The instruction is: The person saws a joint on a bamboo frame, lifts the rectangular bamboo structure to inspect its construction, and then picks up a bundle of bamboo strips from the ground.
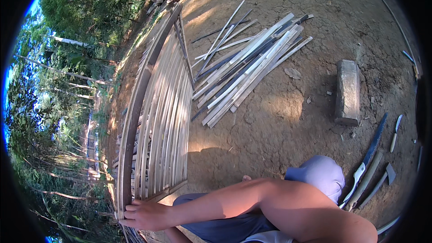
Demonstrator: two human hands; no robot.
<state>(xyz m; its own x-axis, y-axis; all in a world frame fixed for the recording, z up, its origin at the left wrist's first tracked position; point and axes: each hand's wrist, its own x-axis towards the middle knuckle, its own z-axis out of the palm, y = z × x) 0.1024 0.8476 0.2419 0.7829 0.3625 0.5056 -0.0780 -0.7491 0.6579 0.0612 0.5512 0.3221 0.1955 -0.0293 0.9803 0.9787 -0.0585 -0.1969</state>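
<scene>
A panel of pale, narrow slats (168, 121), wood or bamboo, stands along my left side. A long dark rail (141, 85) runs along its outer edge and looks bent in this view. My right hand (146, 215) grips the near corner of the panel, its fingers curled over the end of the rail. That arm reaches across from the lower right. Beneath it, part of another forearm (176, 235) shows at the lower edge, apparently my left. The left hand itself is hidden. Beyond the panel's inner edge lies a loose pile of cut strips (256, 69), pale and dark.
A squared wooden block (347, 92) rests on the cracked earth at right. Close by lie a blue-bladed handsaw (373, 139), a knife (396, 132), a stick (366, 177) and a hatchet-like tool (380, 184). A rounded lilac cloth thing (321, 175) sits beside my arm. Trees (67, 76) stand left.
</scene>
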